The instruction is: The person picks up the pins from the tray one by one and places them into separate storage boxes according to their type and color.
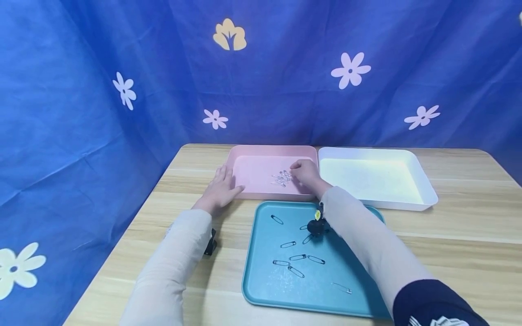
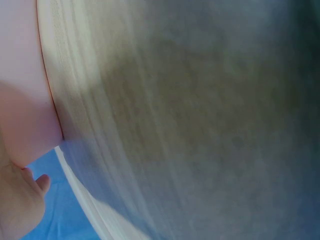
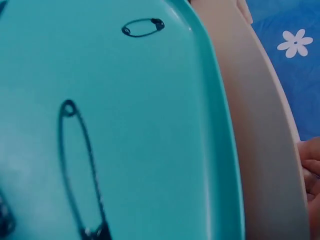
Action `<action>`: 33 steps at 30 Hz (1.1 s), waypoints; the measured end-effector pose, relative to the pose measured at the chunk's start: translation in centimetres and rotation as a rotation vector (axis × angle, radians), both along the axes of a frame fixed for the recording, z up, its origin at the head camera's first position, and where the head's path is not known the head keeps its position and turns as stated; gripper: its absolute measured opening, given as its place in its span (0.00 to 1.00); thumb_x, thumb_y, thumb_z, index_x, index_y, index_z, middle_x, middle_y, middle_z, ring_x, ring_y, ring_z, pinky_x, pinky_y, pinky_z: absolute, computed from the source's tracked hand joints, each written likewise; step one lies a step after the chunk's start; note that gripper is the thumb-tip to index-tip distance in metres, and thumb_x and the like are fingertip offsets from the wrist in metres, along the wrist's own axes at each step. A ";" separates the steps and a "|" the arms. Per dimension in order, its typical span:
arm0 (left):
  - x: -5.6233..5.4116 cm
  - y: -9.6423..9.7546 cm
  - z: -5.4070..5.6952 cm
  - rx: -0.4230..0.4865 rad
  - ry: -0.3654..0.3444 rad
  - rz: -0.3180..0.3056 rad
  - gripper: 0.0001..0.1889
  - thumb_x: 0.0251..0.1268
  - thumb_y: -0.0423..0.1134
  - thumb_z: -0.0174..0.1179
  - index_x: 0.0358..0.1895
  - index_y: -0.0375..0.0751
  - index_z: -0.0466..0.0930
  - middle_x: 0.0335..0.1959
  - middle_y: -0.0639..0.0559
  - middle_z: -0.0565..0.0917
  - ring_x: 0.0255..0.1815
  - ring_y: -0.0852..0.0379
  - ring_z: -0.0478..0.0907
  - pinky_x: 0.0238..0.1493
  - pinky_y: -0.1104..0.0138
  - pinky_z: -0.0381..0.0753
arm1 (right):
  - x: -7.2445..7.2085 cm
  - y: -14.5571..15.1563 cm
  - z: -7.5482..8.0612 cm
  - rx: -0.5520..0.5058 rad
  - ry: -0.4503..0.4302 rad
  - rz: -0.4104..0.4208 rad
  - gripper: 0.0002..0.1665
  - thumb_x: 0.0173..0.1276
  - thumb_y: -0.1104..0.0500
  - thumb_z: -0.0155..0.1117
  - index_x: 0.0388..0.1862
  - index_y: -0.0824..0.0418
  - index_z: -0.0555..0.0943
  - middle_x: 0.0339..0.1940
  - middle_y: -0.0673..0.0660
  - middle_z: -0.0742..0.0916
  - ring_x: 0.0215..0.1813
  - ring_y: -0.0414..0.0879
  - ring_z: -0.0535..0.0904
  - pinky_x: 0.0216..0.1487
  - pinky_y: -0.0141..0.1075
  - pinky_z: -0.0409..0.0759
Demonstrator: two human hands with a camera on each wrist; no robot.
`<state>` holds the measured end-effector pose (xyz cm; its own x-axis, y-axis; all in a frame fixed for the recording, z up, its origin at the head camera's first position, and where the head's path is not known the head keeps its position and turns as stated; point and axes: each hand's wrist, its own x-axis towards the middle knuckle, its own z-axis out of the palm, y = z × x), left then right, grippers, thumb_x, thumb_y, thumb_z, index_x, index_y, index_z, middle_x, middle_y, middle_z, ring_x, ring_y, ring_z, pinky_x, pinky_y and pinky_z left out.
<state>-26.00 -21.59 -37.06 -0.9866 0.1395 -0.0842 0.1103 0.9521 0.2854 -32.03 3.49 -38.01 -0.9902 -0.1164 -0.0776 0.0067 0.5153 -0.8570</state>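
Over the right part of the pink tray, your right hand has its fingertips bunched narrowly beside a heap of silver safety pins; you cannot tell whether they pinch one. Your left hand lies with straight fingers along that tray's left edge, thumb spread toward the near corner, gripping nothing. Pink floor stretches widest left of the heap, while the right wall sits close behind your right wrist. The white tray stands just beside that wall, and the teal tray lies close along the pink one's near edge, its right side partly under your sleeve. The heaped pins cross at mixed angles. On the teal surface, black safety pins lie flat, several long axes nearly crosswise, others slanting down to the right; a lone silver pin slants likewise, cap end right. They are slim wire ovals with a coiled end and a cap. All three trays are smooth, shallow and round-cornered, on a table of pale, streaked wood grain.
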 end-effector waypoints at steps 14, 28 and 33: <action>-0.4 0.0 -0.4 0.002 0.005 0.000 0.41 0.60 0.58 0.40 0.66 0.32 0.36 0.66 0.36 0.34 0.65 0.45 0.27 0.61 0.50 0.40 | 3.2 2.4 2.2 -0.110 -0.089 0.054 0.12 0.58 0.62 0.57 0.41 0.66 0.76 0.40 0.60 0.80 0.40 0.51 0.77 0.40 0.37 0.76; -0.3 -0.1 -0.4 -0.018 0.002 0.006 0.41 0.60 0.58 0.39 0.66 0.32 0.37 0.66 0.37 0.34 0.65 0.43 0.29 0.61 0.50 0.40 | 7.4 5.3 3.3 -0.061 -0.064 0.168 0.13 0.59 0.62 0.57 0.41 0.68 0.76 0.38 0.61 0.81 0.36 0.51 0.77 0.37 0.40 0.76; -0.3 -0.2 -0.5 -0.026 -0.001 0.004 0.41 0.60 0.59 0.38 0.66 0.32 0.37 0.66 0.37 0.33 0.66 0.43 0.30 0.61 0.50 0.40 | 9.2 6.5 3.5 -0.092 -0.042 0.259 0.15 0.58 0.62 0.57 0.42 0.72 0.75 0.35 0.62 0.81 0.37 0.53 0.77 0.40 0.41 0.76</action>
